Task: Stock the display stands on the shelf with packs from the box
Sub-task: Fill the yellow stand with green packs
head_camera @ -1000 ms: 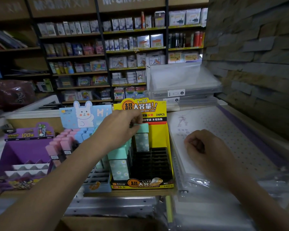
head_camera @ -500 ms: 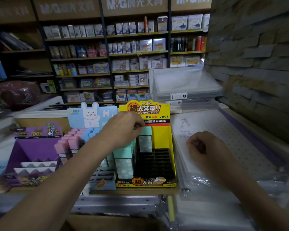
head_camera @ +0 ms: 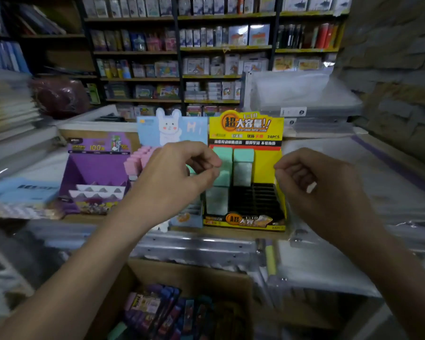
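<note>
Left hand: my left hand (head_camera: 179, 177) hangs at 9 o'clock from the view's centre, fingers curled, thumb close to the index tip. The tip overlaps the edge of a mint pack; I cannot tell if it pinches it.
Right hand: my right hand (head_camera: 322, 190) at 3 o'clock is clenched, fingers curled to the palm.
Yellow stand: the yellow stand (head_camera: 245, 128) sits on the shelf (head_camera: 231, 233), between the two hands.
Mint packs: the mint packs (head_camera: 243, 155) stand upright in its left columns; the black slots at their 3 o'clock are dark.
Box: the cardboard box (head_camera: 189, 273) lies at 6 o'clock, below the shelf, with dark packs (head_camera: 157, 307) inside.
Neighbours: at the yellow stand's 9 o'clock are the blue rabbit stand (head_camera: 172, 128) and then the purple stand (head_camera: 96, 165).
</note>
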Available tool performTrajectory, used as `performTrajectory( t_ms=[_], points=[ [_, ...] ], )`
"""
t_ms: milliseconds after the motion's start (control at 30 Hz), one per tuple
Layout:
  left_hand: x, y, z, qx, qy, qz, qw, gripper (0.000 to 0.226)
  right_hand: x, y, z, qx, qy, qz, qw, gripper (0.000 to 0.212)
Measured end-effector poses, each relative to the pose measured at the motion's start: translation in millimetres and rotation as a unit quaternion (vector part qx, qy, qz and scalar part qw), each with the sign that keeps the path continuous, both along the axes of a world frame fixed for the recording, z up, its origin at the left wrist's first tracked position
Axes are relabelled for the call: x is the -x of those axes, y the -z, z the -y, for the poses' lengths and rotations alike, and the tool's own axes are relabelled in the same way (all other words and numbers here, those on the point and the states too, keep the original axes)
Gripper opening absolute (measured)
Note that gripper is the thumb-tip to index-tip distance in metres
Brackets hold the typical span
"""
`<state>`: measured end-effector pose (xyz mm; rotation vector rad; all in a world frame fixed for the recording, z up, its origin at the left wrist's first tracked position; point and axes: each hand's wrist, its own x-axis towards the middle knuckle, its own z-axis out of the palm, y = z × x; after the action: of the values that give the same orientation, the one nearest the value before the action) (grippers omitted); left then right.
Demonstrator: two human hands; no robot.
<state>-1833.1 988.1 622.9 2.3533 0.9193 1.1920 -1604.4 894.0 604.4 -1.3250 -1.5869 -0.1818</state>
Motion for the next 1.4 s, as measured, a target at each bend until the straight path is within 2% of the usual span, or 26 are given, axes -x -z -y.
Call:
performTrajectory(
  t_ms=[167,300,400,500,667,767,900,1033,1100,1200,1300,1400],
  points=[
    [49,55,25,0.103,0.024,0.052,0.993,0.011,51,49,8,0.087,-0.097,-0.078,0.988,0.014],
    [87,118,37,0.198,0.012,0.071,0.978,0.009,91,109,6,0.147,-0.071,-0.040,0.986,0.014],
    [111,165,44,0.250,-0.019,0.072,0.965,0.012,114,158,5,0.226,-0.092,-0.081,0.966,0.016],
    [133,209,46,0.299,-0.061,0.038,0.952,0.016,132,204,2,0.315,-0.095,-0.086,0.940,0.015],
    [167,272,42,0.364,-0.100,-0.083,0.922,0.016,163,272,2,0.419,-0.094,-0.109,0.896,0.011],
    [183,300,37,0.421,-0.134,-0.131,0.888,0.018,183,301,3,0.485,-0.096,-0.097,0.864,0.010],
    [194,321,33,0.460,-0.137,-0.171,0.861,0.020,209,322,0,0.545,-0.114,-0.063,0.828,0.019],
    [191,327,31,0.426,-0.114,-0.271,0.856,0.034,225,336,0,0.590,-0.128,0.006,0.797,0.044],
    [190,328,30,0.412,-0.101,-0.303,0.853,0.040,230,342,0,0.577,-0.137,0.066,0.803,0.051],
    [194,331,28,0.390,-0.085,-0.349,0.848,0.035,234,348,1,0.549,-0.145,0.137,0.812,0.057],
    [197,337,28,0.376,-0.084,-0.376,0.843,0.035,235,353,-2,0.553,-0.136,0.134,0.811,0.060],
    [197,342,25,0.363,-0.083,-0.389,0.843,0.045,234,357,-3,0.554,-0.124,0.079,0.819,0.076]
  ],
)
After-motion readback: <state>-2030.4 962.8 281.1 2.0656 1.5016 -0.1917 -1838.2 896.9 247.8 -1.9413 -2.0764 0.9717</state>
